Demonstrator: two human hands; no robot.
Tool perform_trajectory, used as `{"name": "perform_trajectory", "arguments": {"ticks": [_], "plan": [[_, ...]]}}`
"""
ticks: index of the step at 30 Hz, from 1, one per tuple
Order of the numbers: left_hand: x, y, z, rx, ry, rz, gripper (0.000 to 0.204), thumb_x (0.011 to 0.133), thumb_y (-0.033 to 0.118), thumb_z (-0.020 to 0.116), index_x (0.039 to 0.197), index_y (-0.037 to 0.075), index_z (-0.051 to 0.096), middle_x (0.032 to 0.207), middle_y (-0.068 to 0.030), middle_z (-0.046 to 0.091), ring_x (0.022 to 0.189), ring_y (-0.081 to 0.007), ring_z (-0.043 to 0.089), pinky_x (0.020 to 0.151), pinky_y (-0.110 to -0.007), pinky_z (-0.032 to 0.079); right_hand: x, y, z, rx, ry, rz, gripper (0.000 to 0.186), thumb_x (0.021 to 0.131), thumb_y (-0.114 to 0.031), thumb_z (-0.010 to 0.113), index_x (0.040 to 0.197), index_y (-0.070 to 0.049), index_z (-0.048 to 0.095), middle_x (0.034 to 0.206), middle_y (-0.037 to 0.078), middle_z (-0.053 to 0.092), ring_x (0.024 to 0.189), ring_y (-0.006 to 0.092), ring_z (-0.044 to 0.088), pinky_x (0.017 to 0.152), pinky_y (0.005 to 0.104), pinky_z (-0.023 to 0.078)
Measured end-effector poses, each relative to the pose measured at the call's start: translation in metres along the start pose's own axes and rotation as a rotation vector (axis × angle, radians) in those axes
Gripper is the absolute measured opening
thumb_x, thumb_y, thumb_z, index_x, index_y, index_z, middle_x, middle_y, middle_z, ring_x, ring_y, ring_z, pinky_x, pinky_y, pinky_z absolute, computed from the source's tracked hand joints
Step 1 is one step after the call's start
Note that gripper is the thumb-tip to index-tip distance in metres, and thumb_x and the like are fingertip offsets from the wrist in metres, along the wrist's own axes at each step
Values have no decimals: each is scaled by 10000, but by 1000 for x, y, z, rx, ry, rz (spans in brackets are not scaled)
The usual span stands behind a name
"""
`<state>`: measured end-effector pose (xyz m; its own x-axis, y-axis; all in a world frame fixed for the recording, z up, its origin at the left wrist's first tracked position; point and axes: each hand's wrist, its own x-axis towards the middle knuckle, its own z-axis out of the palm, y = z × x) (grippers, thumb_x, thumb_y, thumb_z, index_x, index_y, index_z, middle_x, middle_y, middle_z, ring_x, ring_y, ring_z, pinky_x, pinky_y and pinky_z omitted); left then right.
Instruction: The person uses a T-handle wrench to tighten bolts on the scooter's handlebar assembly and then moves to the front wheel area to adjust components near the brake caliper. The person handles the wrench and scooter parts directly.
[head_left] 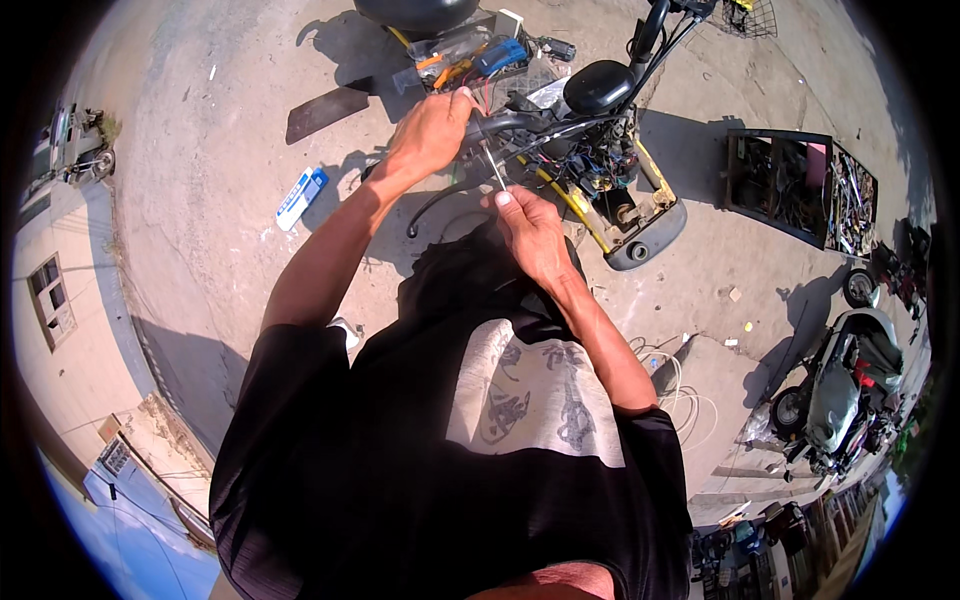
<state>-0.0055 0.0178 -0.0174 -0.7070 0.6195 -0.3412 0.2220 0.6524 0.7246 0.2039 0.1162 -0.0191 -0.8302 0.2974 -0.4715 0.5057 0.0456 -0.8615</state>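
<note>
My right hand (532, 232) is closed around the lower end of a thin, shiny metal rod (496, 168), thumb on top. The rod slants up toward the handlebar (512, 123) of a partly stripped scooter. Beside the handlebar's end, my left hand (432, 130) has its fingers drawn together; what they hold is too small or hidden to tell. A black brake lever (440, 200) curves out below the hands. Right of them, tangled wires (597, 165) lie exposed within the scooter's yellow frame (575, 197). A rounded black mirror or cover (598, 88) sits above the wires.
A basket (515, 75) of tools stands beyond my hands. On the concrete lie a dark flat board (327, 113) and a blue-and-white box (302, 198). To the right are an open tool case (780, 190), a coiled pale hose (683, 395) and a parked scooter (840, 390).
</note>
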Motion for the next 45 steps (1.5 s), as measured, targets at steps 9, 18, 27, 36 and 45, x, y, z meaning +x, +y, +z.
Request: {"name": "perform_trajectory", "arguments": {"ticks": [9, 18, 27, 36, 45], "plan": [[-6, 17, -3, -6, -44, -30, 565, 1083, 386, 352, 1014, -32, 726, 822, -175, 697, 789, -307, 650, 791, -407, 496, 0, -10, -5, 642, -195, 241, 319, 1105, -254, 511, 1057, 2, 694, 631, 6, 505, 546, 126, 460, 530, 339, 391], [-6, 10, 3, 112, 57, -2, 568, 1072, 378, 310, 1015, 17, 745, 879, -208, 718, 837, -380, 679, 798, -441, 504, 8, -1, 13, 180, 56, -41, 386, 1119, -310, 481, 919, -17, 635, 590, -30, 461, 520, 105, 436, 506, 337, 348], [-6, 6, 5, 128, 76, 16, 523, 1053, 332, 314, 1007, 19, 731, 918, -222, 722, 873, -401, 684, 813, -454, 506, 14, -12, -11, 707, -303, 297, 363, 1117, -294, 493, 861, -54, 585, 606, -36, 394, 464, 76, 318, 398, 272, 255], [0, 5, -2, 19, -16, 43, 665, 1094, 518, 332, 1080, -11, 735, 969, -203, 732, 933, -330, 674, 898, -402, 485, 19, -2, -24, 675, -379, 240, 376, 1111, -337, 515, 876, -55, 599, 602, -50, 383, 476, 69, 323, 422, 258, 247], [4, -7, -7, -31, -133, -101, 744, 1066, 637, 315, 1120, 24, 733, 971, -146, 698, 951, -248, 624, 913, -400, 462, -37, 68, -84, 675, 157, 243, 289, 1096, -290, 557, 928, -59, 603, 604, -51, 394, 482, 67, 344, 454, 252, 317]]}}
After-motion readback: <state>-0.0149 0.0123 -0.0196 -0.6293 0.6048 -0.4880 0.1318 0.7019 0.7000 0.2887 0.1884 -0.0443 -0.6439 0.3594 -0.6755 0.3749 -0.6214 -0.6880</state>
